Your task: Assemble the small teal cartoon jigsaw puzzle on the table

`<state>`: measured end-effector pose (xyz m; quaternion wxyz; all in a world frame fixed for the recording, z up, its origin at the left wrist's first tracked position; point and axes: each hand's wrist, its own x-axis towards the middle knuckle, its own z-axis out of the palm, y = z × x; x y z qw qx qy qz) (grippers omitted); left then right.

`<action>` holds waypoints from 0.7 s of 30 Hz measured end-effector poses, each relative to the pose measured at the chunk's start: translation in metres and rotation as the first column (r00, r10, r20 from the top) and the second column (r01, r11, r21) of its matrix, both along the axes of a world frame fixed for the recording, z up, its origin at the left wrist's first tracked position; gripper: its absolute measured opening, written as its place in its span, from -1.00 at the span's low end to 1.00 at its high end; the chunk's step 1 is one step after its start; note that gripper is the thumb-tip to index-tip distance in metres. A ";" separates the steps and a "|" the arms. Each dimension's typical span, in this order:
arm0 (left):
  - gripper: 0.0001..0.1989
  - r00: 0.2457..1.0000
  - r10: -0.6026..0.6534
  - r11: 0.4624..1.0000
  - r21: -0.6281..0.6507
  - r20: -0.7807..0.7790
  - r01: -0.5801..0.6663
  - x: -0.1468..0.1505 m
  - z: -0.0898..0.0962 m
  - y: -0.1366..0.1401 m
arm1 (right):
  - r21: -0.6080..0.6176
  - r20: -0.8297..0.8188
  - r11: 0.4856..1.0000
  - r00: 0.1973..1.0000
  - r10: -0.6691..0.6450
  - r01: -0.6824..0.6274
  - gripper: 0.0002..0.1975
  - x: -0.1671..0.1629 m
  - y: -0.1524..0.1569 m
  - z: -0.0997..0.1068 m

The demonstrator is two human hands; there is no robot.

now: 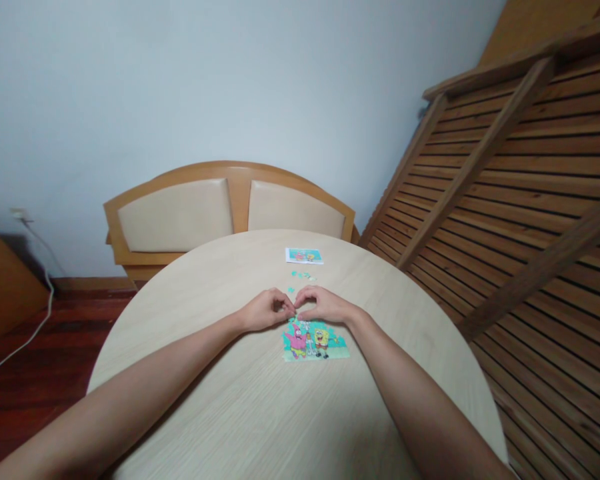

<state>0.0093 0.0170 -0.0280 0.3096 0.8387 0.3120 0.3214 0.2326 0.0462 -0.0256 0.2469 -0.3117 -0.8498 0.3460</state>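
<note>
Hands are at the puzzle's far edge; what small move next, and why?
I'd probably press gently with the left hand and right hand at the far edge of the puzzle: both nearly meet there, that edge looks uneven, and loose pieces lie beyond.

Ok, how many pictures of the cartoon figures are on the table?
2: the puzzle, on the near side of the left hand and right hand, and the card, toward the far edge of the table. No others visible.

No lettering can be read on the puzzle [307, 348] or the picture card [305, 256].
</note>
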 end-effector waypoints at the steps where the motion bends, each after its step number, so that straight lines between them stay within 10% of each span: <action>1: -0.85 1.000 -0.001 1.000 -0.007 0.002 0.001 0.000 0.000 0.000 | 0.001 -0.002 1.000 1.000 -0.001 0.001 -0.75 0.000 0.000 -0.001; 21: -0.92 0.982 0.002 0.964 0.263 -0.190 0.049 -0.002 -0.001 0.002 | -0.001 -0.003 1.000 1.000 0.007 -0.007 -0.75 0.001 0.002 -0.001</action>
